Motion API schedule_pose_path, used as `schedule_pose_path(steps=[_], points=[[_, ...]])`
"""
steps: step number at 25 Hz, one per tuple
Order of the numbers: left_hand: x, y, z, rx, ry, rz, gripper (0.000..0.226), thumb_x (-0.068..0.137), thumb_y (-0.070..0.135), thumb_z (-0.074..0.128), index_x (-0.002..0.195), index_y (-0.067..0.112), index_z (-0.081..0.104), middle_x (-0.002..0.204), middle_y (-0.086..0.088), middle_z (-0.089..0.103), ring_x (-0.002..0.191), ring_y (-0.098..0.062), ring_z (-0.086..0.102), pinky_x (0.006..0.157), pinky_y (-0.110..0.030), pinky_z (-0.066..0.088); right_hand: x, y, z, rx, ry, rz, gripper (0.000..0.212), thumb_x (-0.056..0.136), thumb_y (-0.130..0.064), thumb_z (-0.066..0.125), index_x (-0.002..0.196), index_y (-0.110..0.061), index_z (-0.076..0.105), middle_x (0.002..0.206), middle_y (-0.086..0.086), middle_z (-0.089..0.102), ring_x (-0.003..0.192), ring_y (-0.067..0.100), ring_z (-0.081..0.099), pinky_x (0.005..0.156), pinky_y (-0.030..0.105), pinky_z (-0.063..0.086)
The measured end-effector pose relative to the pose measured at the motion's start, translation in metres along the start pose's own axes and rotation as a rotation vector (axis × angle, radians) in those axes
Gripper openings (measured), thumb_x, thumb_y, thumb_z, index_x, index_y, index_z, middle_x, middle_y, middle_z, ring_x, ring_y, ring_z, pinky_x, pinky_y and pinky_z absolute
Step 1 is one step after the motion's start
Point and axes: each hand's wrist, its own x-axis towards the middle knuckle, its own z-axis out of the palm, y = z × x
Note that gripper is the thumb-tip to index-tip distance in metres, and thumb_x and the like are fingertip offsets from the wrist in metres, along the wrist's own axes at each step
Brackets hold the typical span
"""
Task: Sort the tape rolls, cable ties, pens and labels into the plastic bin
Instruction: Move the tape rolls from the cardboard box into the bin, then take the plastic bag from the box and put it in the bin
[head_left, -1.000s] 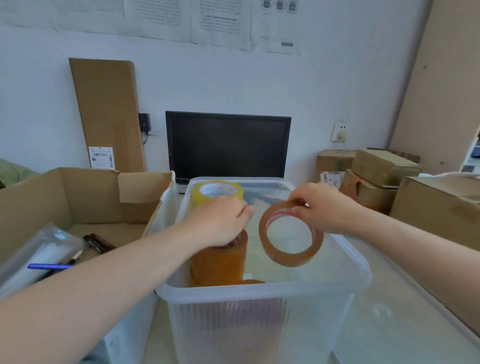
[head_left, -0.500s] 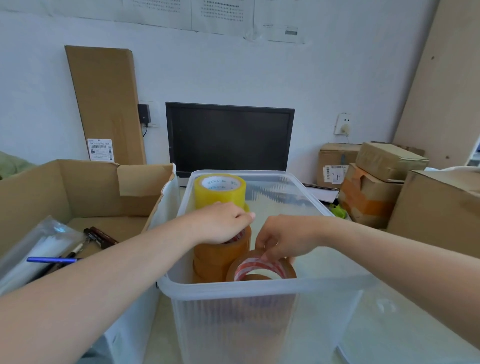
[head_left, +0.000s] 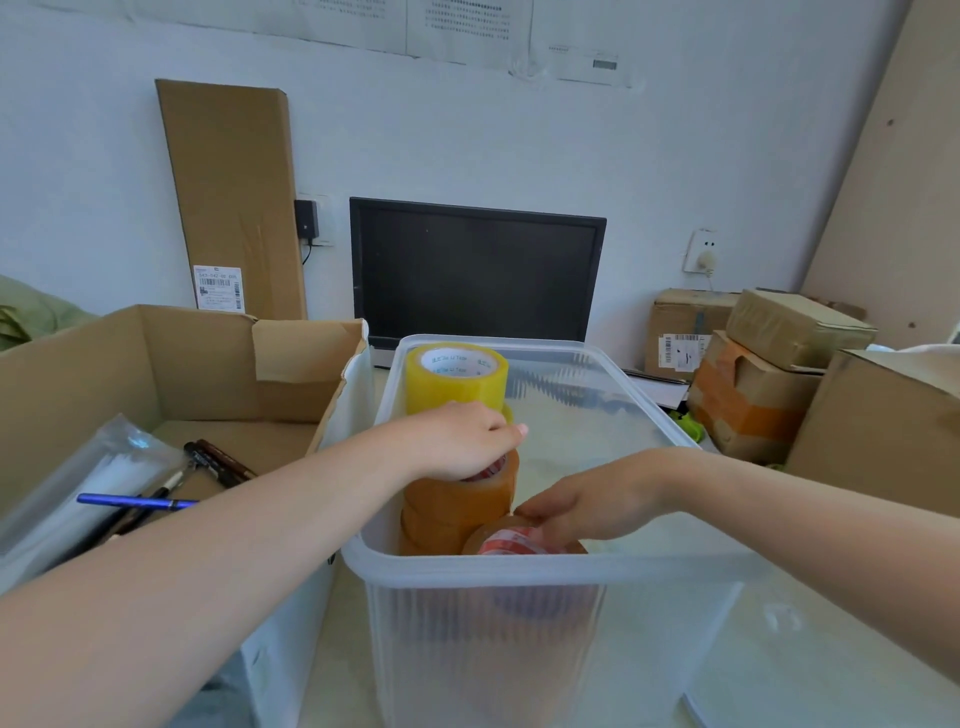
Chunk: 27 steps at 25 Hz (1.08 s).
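Left hand (head_left: 467, 441): lying across the plastic bin (head_left: 519, 569) at its left wall, fingers curling over the top of the brown tape stack (head_left: 457, 501).
Right hand (head_left: 592, 501): dipping low by the near wall, fingers gripping a red-cored tape roll (head_left: 514, 540) that is touching the stack.
Yellow tape roll (head_left: 457, 379): standing behind the stack.
Bare floor is showing along the bin's right side.

The plastic bin (head_left: 545, 569) is translucent, ribbed plastic; the tape rolls (head_left: 457, 499) are glossy film, the open box (head_left: 197, 358) matt corrugated cardboard, the monitor screen (head_left: 475, 275) matt black.
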Motion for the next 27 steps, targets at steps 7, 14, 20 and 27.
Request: schedule_pose_path(steps=[7, 14, 20, 27], points=[[-0.019, 0.005, -0.056, 0.195, -0.057, 0.029, 0.047, 0.098, 0.044, 0.032, 0.122, 0.012, 0.057, 0.118, -0.003, 0.059, 0.109, -0.018, 0.055, 0.096, -0.031, 0.045, -0.016, -0.009, -0.037, -0.020, 0.591, -0.031, 0.037, 0.098, -0.033, 0.043, 0.100, -0.003, 0.064, 0.078, -0.002, 0.063, 0.070, 0.008, 0.058, 0.077, 0.026, 0.050], [-0.073, -0.051, -0.107, 0.152, 0.039, -0.072, 0.038, 0.097, 0.043, 0.036, 0.108, 0.016, 0.060, 0.095, 0.002, 0.061, 0.089, -0.011, 0.058, 0.079, -0.027, 0.045, 0.006, -0.079, -0.073, -0.068, 0.699, -0.217, 0.026, 0.096, -0.032, 0.048, 0.096, -0.010, 0.062, 0.083, -0.003, 0.064, 0.071, 0.009, 0.062, 0.065, 0.021, 0.051], [-0.120, -0.127, -0.124, 0.226, -0.001, -0.322, 0.045, 0.096, 0.048, 0.034, 0.115, 0.015, 0.059, 0.112, -0.005, 0.066, 0.103, -0.015, 0.062, 0.090, -0.030, 0.044, 0.062, -0.162, -0.079, -0.138, 0.605, -0.364, 0.022, 0.095, -0.031, 0.050, 0.101, -0.014, 0.062, 0.080, -0.005, 0.063, 0.075, 0.011, 0.063, 0.071, 0.024, 0.048], [-0.137, -0.201, -0.119, 0.207, -0.120, -0.506, 0.046, 0.097, 0.043, 0.037, 0.122, 0.009, 0.056, 0.090, 0.001, 0.058, 0.087, -0.016, 0.059, 0.089, -0.034, 0.046, 0.127, -0.234, -0.083, -0.257, 0.399, -0.416, 0.019, 0.095, -0.031, 0.050, 0.099, -0.015, 0.060, 0.085, 0.005, 0.067, 0.078, 0.015, 0.061, 0.081, 0.030, 0.047]])
